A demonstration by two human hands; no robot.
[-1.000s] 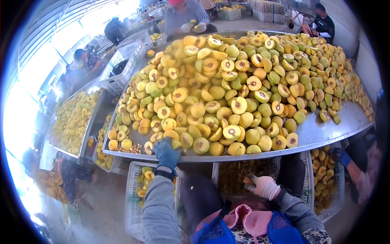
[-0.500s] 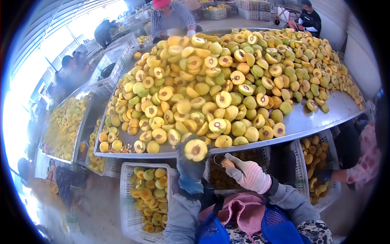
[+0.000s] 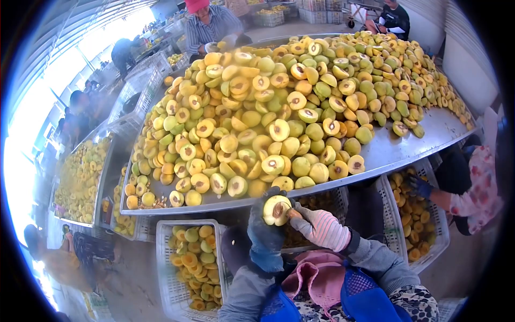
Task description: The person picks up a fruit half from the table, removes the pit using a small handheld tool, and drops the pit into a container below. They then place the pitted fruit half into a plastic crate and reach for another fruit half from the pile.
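Observation:
My left hand, in a dark blue-grey work glove, is closed around a halved yellow peach with its cut face up. My right hand, in a pink-and-white striped glove, grips a small looped pitting tool by its brown handle. The tool's front end meets the right edge of the peach half; its loop is mostly hidden there. Just beyond both hands rises a big heap of peach halves on a metal table, many with the stone still in them.
A white crate of peach halves stands at my left, with another crate at right where a co-worker's gloved hand reaches in. A dark-looking crate sits under the table edge. Across the table is a person in a striped shirt.
My right hand has brought the pitting tool leftward to the peach half. My left hand has shifted right in view with the fruit. The co-worker's hand at right has moved up over their crate.

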